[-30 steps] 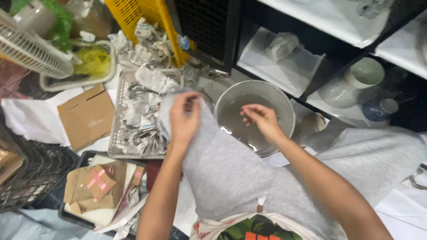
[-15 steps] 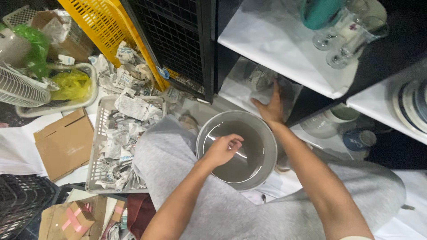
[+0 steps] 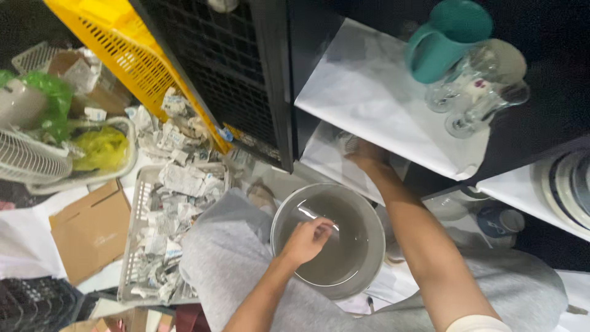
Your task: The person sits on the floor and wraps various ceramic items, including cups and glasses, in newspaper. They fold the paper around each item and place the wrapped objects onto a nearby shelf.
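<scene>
Brightness: strong indoor light from overhead, the white shelf paper point(image 3: 381, 92) near blown out.
Shadows: shelf recesses go almost black; the right hand point(image 3: 367, 155) sits half in that shade.
Glare: curved highlights on the grey bowl point(image 3: 362, 215) and on the glasses point(image 3: 473, 98).
Blur: slight motion smear throughout, worst on the left hand point(image 3: 307, 241) and the newspaper scraps point(image 3: 178, 184).
Edges: lines of the yellow crate point(image 3: 123, 55) lean, wide-angle stretch.
</scene>
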